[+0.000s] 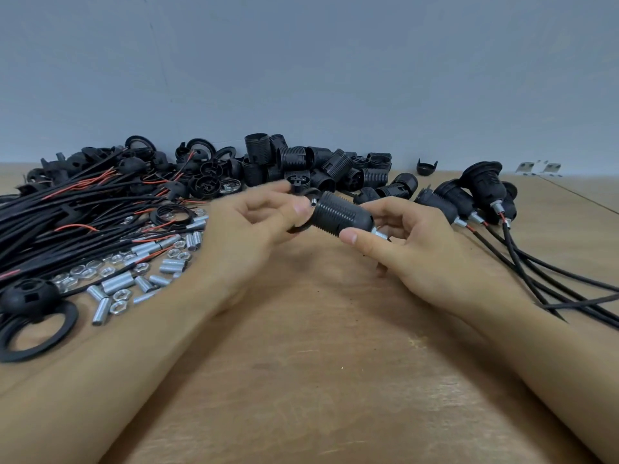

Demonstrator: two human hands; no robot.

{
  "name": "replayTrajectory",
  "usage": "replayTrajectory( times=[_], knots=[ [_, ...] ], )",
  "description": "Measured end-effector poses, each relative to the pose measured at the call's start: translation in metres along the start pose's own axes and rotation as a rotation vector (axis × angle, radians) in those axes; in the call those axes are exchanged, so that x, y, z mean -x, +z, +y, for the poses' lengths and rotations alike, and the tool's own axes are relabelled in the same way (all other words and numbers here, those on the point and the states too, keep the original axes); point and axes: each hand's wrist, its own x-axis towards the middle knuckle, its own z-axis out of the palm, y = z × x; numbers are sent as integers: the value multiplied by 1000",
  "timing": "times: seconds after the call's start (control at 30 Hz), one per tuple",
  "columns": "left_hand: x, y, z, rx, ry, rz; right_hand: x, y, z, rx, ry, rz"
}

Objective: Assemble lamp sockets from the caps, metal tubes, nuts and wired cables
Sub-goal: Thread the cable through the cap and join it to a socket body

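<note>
both forearms reach in over the wooden table [335, 380]. left hand [254, 222] pinches a black ring [298, 229]; right hand [412, 242] grips the threaded black socket [341, 214] held between them above the table.

- The left hand [258, 219] and right hand [412, 242] hold one black threaded socket [341, 214] between them, above the wooden surface [318, 363].
- Left fingers [299, 207] pinch the socket's ringed end; the right fingers curl round the end with a short metal tube [380, 233].
- Beyond the left fingers lie wired cables [67, 209], loose tubes and nuts [134, 276].
- Behind the fingers sits a heap of black socket bodies [318, 165].
- Past the right fingers lie finished sockets [475, 195], cables trailing.
</note>
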Motion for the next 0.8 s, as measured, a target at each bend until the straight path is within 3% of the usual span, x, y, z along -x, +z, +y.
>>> replayTrajectory(
  times=[0.07,0.13,0.33,0.5,0.67,0.8],
  knots=[
    [3,6,-3,238,-133,-122,-1,-2,-1,-6,-18,4],
    [1,6,-5,313,-169,-189,-1,-6,0,13,-26,-18],
    [2,-2,-7,232,-188,-229,2,-8,1,110,-91,-85],
    [7,-4,-3,106,-223,-333,3,-12,-3,432,-291,-90],
    [9,-5,0,118,-292,-332,11,-11,-8,733,-506,-91],
    [9,-4,1,126,-294,-317,12,-8,-13,756,-522,-87]
  ],
)
